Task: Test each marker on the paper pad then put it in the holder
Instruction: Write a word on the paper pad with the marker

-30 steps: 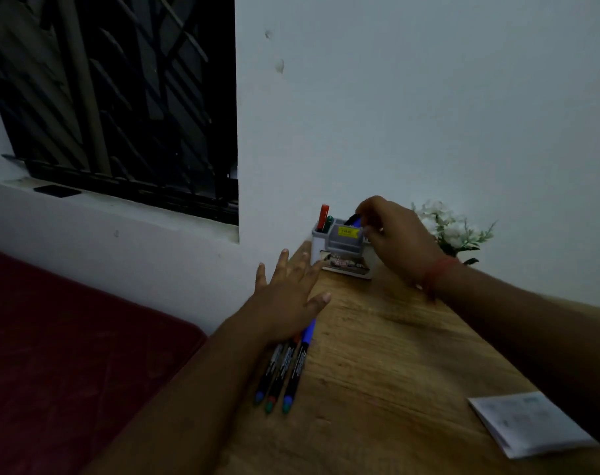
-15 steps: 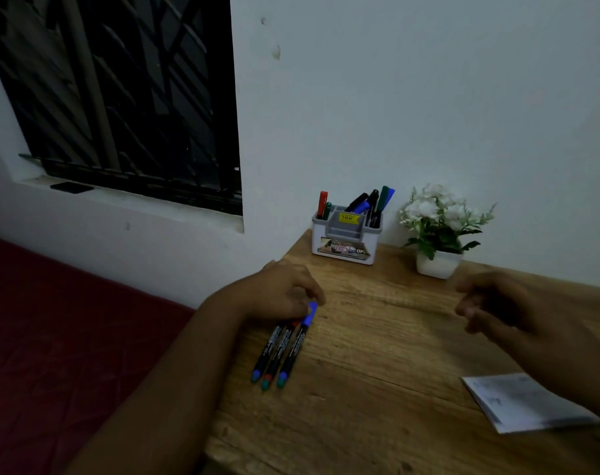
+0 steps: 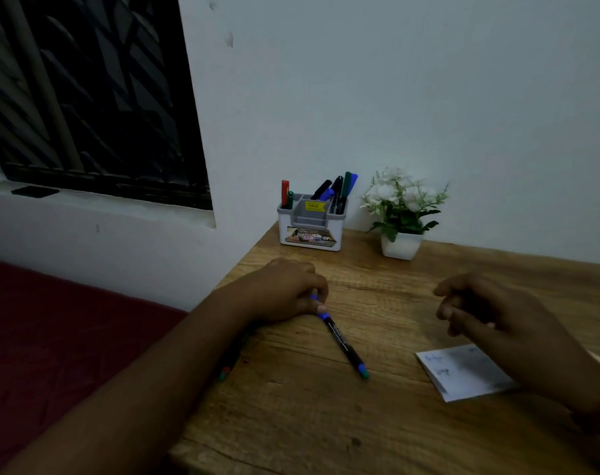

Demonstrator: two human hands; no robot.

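My left hand (image 3: 285, 291) pinches the capped end of a blue marker (image 3: 345, 344), whose black body slants down to the right over the wooden table (image 3: 326, 423). Two more markers (image 3: 228, 363) lie under my left forearm near the table's left edge, mostly hidden. My right hand (image 3: 487, 313) hovers above the table with loosely curled fingers and holds nothing. Just below it lies the white paper pad (image 3: 463, 371) with faint scribbles. The white and grey holder (image 3: 310, 222) stands at the back by the wall with several markers in it.
A small white pot with white flowers (image 3: 403, 214) stands right of the holder. The white wall runs behind the table. A barred dark window (image 3: 86, 97) is at the upper left. A red mattress (image 3: 51, 337) lies left of and below the table's edge.
My right hand came back from the holder, where it left a marker, and now hovers over the pad. My left hand closed on the blue marker and swung it out from the other two.
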